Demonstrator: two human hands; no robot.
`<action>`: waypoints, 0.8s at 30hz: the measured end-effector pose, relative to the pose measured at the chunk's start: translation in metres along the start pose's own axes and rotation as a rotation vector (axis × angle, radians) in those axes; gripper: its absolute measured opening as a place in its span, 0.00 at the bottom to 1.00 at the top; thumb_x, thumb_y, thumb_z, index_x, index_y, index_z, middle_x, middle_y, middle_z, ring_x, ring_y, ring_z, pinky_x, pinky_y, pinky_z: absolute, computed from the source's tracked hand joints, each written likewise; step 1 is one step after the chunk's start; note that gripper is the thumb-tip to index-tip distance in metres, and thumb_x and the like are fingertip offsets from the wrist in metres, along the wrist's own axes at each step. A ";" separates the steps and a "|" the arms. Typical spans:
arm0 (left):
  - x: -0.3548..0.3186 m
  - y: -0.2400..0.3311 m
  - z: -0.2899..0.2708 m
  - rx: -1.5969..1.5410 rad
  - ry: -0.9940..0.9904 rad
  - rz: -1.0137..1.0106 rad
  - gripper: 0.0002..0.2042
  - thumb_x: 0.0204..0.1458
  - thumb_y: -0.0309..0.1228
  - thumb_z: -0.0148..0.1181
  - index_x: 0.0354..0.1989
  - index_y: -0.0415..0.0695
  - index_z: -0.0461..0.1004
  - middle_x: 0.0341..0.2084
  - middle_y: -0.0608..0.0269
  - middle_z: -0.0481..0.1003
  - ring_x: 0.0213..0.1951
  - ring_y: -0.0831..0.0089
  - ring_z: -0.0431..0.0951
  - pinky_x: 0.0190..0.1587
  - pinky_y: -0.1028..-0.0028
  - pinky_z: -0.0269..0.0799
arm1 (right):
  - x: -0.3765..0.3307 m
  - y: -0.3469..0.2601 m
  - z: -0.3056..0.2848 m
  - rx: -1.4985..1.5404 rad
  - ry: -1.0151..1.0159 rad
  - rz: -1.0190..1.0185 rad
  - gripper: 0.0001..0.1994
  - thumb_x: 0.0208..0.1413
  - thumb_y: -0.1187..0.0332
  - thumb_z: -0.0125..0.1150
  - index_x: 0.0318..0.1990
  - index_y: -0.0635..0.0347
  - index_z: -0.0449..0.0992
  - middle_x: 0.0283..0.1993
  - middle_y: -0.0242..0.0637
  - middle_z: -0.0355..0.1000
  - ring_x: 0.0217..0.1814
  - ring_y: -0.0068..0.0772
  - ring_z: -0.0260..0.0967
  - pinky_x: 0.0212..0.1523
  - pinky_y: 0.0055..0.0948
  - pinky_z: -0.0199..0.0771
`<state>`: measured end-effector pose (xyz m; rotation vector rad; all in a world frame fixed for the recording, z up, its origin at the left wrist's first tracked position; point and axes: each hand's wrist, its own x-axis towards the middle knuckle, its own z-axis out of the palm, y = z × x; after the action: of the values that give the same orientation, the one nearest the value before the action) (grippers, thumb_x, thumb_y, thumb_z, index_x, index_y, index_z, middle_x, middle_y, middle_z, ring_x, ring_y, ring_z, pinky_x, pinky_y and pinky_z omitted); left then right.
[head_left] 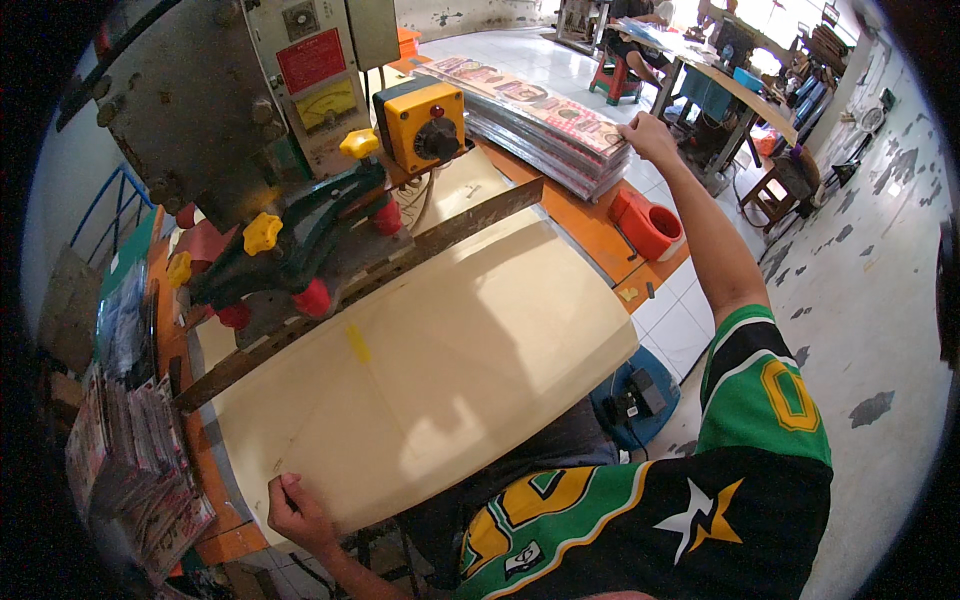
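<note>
At the lower left, my left hand (298, 512) rests with curled fingers on a corner of the large cream sheet (470, 350). What those fingers hold, if anything, is hidden. My right arm reaches far right, where my right hand (650, 137) pinches the near right corner of the top printed plastic packet (540, 95). That packet lies on a thick stack of clear-wrapped packets (545, 155). Across the far side of the cream sheet runs a long metal bar (450, 225), beneath a large grey press machine (190, 110).
Yellow star knobs (262, 233) and a yellow-black dial box (420, 125) project from the machine. A red tape dispenser (645, 225) sits on the orange tabletop (575, 212). More packets (140, 470) are piled at left. A person (640, 55) sits in the background.
</note>
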<state>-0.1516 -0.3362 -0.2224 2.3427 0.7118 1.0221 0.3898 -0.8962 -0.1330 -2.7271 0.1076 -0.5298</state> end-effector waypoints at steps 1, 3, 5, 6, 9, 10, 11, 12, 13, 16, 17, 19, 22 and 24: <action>0.000 0.000 -0.001 0.004 -0.012 -0.011 0.15 0.65 0.34 0.50 0.29 0.36 0.73 0.19 0.57 0.73 0.22 0.66 0.71 0.27 0.67 0.65 | -0.003 -0.005 -0.001 0.019 -0.035 0.010 0.22 0.54 0.51 0.66 0.33 0.66 0.78 0.26 0.46 0.77 0.23 0.39 0.76 0.29 0.38 0.77; 0.000 -0.001 0.000 0.002 -0.025 -0.019 0.15 0.65 0.34 0.50 0.29 0.36 0.73 0.20 0.56 0.73 0.23 0.66 0.71 0.27 0.67 0.66 | -0.001 -0.004 -0.003 0.036 -0.064 0.023 0.25 0.52 0.49 0.66 0.27 0.70 0.79 0.28 0.52 0.79 0.24 0.47 0.78 0.38 0.44 0.79; 0.000 -0.001 0.000 -0.009 -0.001 0.015 0.15 0.65 0.34 0.50 0.29 0.36 0.73 0.20 0.57 0.73 0.23 0.66 0.71 0.27 0.67 0.66 | 0.010 0.003 -0.003 -0.002 -0.188 0.035 0.27 0.52 0.48 0.67 0.28 0.72 0.78 0.27 0.51 0.78 0.24 0.42 0.78 0.32 0.42 0.79; 0.000 -0.001 0.001 -0.010 -0.001 0.016 0.15 0.65 0.34 0.50 0.29 0.36 0.73 0.20 0.57 0.73 0.23 0.66 0.71 0.27 0.67 0.66 | 0.014 0.008 -0.001 -0.002 -0.187 0.036 0.27 0.52 0.48 0.67 0.28 0.72 0.78 0.27 0.51 0.78 0.24 0.42 0.78 0.32 0.42 0.79; -0.001 -0.005 0.001 -0.013 0.005 0.021 0.15 0.65 0.34 0.51 0.29 0.36 0.73 0.19 0.57 0.72 0.23 0.67 0.71 0.28 0.68 0.65 | 0.022 0.020 0.002 0.217 -0.243 0.122 0.28 0.52 0.47 0.69 0.25 0.72 0.75 0.23 0.43 0.73 0.20 0.34 0.72 0.24 0.36 0.76; -0.002 -0.006 0.002 -0.031 -0.001 0.022 0.15 0.65 0.34 0.50 0.29 0.36 0.73 0.19 0.58 0.72 0.23 0.68 0.70 0.27 0.68 0.65 | 0.024 0.024 0.002 0.290 -0.296 0.181 0.26 0.51 0.46 0.70 0.27 0.66 0.76 0.24 0.36 0.70 0.21 0.29 0.69 0.23 0.29 0.73; -0.002 -0.006 0.001 -0.048 -0.006 0.024 0.15 0.65 0.34 0.50 0.29 0.36 0.73 0.19 0.58 0.72 0.23 0.69 0.69 0.27 0.68 0.64 | 0.024 0.024 0.002 0.365 -0.351 0.239 0.24 0.51 0.46 0.72 0.29 0.60 0.77 0.25 0.28 0.66 0.23 0.23 0.66 0.22 0.22 0.71; -0.002 -0.005 0.001 -0.044 -0.005 0.023 0.15 0.65 0.34 0.50 0.29 0.36 0.73 0.19 0.58 0.72 0.23 0.69 0.69 0.27 0.68 0.64 | 0.024 0.026 0.001 0.389 -0.380 0.239 0.22 0.51 0.48 0.73 0.30 0.59 0.76 0.24 0.27 0.64 0.24 0.23 0.67 0.22 0.23 0.69; -0.002 -0.003 0.001 -0.033 -0.008 0.028 0.15 0.65 0.34 0.50 0.29 0.36 0.73 0.19 0.58 0.71 0.22 0.69 0.69 0.27 0.68 0.63 | 0.025 0.025 0.003 0.391 -0.383 0.238 0.22 0.51 0.48 0.73 0.30 0.59 0.76 0.24 0.27 0.64 0.24 0.23 0.67 0.22 0.23 0.69; 0.000 0.001 -0.001 -0.039 -0.014 0.042 0.15 0.65 0.34 0.50 0.28 0.37 0.72 0.18 0.59 0.70 0.22 0.70 0.67 0.26 0.68 0.62 | 0.030 0.030 0.000 0.457 -0.394 0.299 0.19 0.53 0.51 0.72 0.33 0.59 0.76 0.24 0.27 0.64 0.23 0.23 0.66 0.21 0.24 0.66; 0.001 0.001 -0.002 -0.046 -0.018 0.052 0.15 0.65 0.34 0.50 0.28 0.37 0.72 0.18 0.59 0.70 0.21 0.70 0.67 0.25 0.68 0.61 | 0.030 0.029 0.001 0.481 -0.397 0.283 0.18 0.55 0.52 0.71 0.34 0.59 0.75 0.24 0.27 0.64 0.22 0.23 0.65 0.20 0.24 0.64; -0.001 0.000 -0.004 -0.023 -0.063 -0.018 0.16 0.65 0.36 0.50 0.29 0.38 0.72 0.20 0.57 0.72 0.24 0.68 0.70 0.28 0.67 0.65 | 0.029 0.028 0.001 0.507 -0.400 0.265 0.17 0.56 0.54 0.70 0.35 0.59 0.75 0.24 0.28 0.65 0.21 0.23 0.64 0.19 0.25 0.62; -0.002 -0.008 -0.003 -0.021 -0.088 -0.075 0.17 0.65 0.39 0.51 0.29 0.38 0.72 0.21 0.56 0.74 0.26 0.66 0.73 0.31 0.66 0.68 | 0.026 0.018 0.000 0.490 -0.404 0.198 0.15 0.57 0.56 0.68 0.35 0.58 0.74 0.22 0.29 0.64 0.20 0.23 0.61 0.18 0.26 0.60; -0.003 -0.011 -0.001 -0.047 -0.073 -0.062 0.18 0.65 0.40 0.51 0.28 0.38 0.72 0.21 0.56 0.74 0.25 0.66 0.73 0.31 0.66 0.68 | 0.029 0.017 -0.002 0.302 -0.267 0.105 0.14 0.59 0.58 0.66 0.35 0.59 0.73 0.21 0.29 0.64 0.18 0.24 0.61 0.17 0.28 0.59</action>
<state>-0.1574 -0.3296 -0.2303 2.2911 0.7200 0.9119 0.4157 -0.9170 -0.1273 -2.4522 0.0927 -0.1350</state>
